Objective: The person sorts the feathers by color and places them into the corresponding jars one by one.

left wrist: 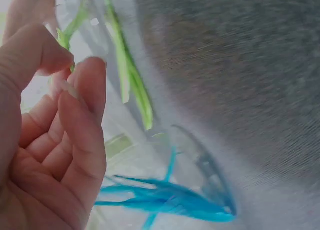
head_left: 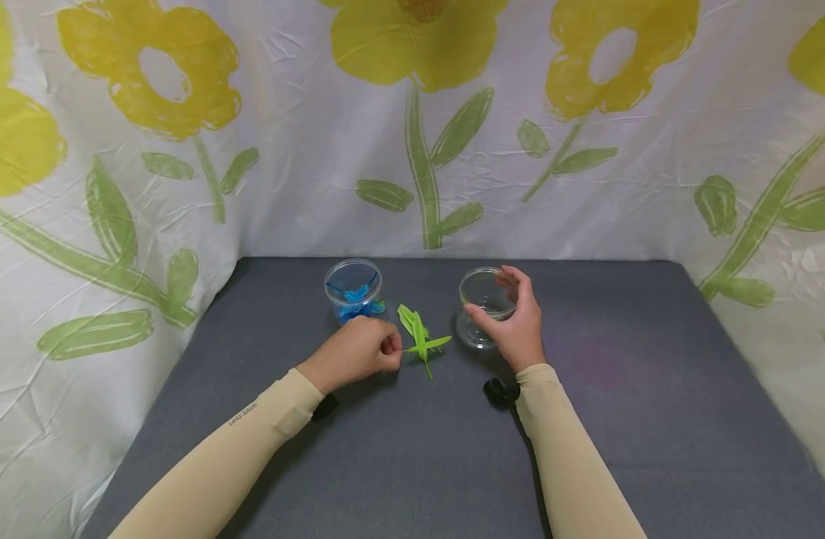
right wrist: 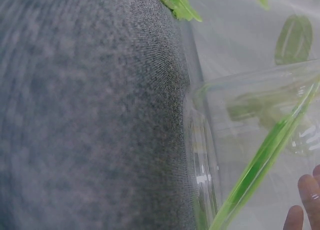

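My left hand (head_left: 358, 350) pinches the thin quill of a green feather (head_left: 439, 343) between thumb and forefinger. The feather points right, over other green feathers (head_left: 409, 322) on the table. Curled round the side of a clear plastic jar (head_left: 476, 329) are the thumb and fingers of my right hand (head_left: 516, 326). In the right wrist view, a long green streak (right wrist: 262, 162) shows across the jar's clear wall. Behind my left hand stands a second clear jar (head_left: 353, 262) holding blue feathers (head_left: 358, 296); in the left wrist view these blue feathers (left wrist: 170, 200) spread across its inside.
A dark grey cloth (head_left: 412, 464) covers the table. At the back and sides hangs a white curtain (head_left: 305, 187) printed with yellow flowers and green leaves. Black wrist straps (head_left: 500, 393) sit under the beige sleeves (head_left: 574, 449).
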The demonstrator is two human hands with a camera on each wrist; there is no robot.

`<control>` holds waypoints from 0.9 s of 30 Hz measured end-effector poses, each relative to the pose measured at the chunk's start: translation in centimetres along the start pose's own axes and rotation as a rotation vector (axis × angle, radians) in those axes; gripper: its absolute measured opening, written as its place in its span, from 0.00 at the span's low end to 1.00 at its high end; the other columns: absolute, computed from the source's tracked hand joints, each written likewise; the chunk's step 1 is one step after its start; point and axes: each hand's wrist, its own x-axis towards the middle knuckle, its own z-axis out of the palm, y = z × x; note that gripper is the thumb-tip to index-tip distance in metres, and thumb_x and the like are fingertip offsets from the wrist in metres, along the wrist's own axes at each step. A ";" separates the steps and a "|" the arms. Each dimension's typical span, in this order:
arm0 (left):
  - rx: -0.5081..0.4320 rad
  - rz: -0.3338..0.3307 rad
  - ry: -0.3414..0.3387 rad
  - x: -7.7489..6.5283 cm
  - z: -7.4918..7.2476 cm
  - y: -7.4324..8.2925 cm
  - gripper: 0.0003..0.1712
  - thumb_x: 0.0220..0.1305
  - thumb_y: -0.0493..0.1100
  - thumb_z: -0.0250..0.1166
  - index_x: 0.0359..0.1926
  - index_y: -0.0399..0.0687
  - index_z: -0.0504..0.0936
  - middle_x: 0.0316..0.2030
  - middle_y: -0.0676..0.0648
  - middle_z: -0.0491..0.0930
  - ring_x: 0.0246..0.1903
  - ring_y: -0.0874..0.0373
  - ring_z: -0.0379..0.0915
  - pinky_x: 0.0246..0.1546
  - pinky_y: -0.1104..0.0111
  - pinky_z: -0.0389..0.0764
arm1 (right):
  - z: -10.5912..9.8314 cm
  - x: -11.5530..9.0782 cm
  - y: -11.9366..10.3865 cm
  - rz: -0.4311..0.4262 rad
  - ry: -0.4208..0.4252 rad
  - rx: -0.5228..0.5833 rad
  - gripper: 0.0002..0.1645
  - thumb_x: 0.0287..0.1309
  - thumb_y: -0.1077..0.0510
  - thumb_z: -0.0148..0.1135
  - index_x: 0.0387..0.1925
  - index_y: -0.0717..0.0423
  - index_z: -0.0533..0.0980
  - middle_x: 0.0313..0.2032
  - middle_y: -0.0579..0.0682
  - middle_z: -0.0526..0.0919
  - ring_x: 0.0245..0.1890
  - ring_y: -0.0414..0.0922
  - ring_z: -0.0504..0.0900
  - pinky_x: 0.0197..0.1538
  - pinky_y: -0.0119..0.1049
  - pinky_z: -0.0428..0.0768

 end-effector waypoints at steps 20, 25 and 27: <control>0.011 -0.028 0.212 1.3 -3.8 2.5 0.05 0.63 0.35 0.68 0.34 0.50 0.86 0.29 0.55 0.84 0.25 0.65 0.75 0.32 0.69 0.80 | 0.1 0.1 0.1 0.013 0.002 0.013 0.53 0.56 0.44 0.85 0.77 0.41 0.65 0.71 0.56 0.78 0.73 0.49 0.75 0.78 0.55 0.69; 0.003 -0.017 0.226 2.5 -4.7 3.3 0.04 0.64 0.36 0.67 0.34 0.49 0.86 0.31 0.54 0.85 0.29 0.64 0.77 0.36 0.68 0.81 | 0.0 0.0 0.0 0.015 0.004 0.002 0.55 0.55 0.43 0.85 0.78 0.44 0.65 0.71 0.55 0.78 0.74 0.50 0.75 0.77 0.55 0.70; -0.004 -0.016 0.219 3.1 -5.0 3.8 0.04 0.64 0.36 0.67 0.35 0.49 0.87 0.31 0.54 0.86 0.29 0.63 0.79 0.37 0.68 0.82 | 0.1 0.1 0.0 0.019 -0.001 -0.004 0.55 0.55 0.42 0.85 0.78 0.44 0.64 0.72 0.54 0.77 0.74 0.50 0.75 0.77 0.55 0.70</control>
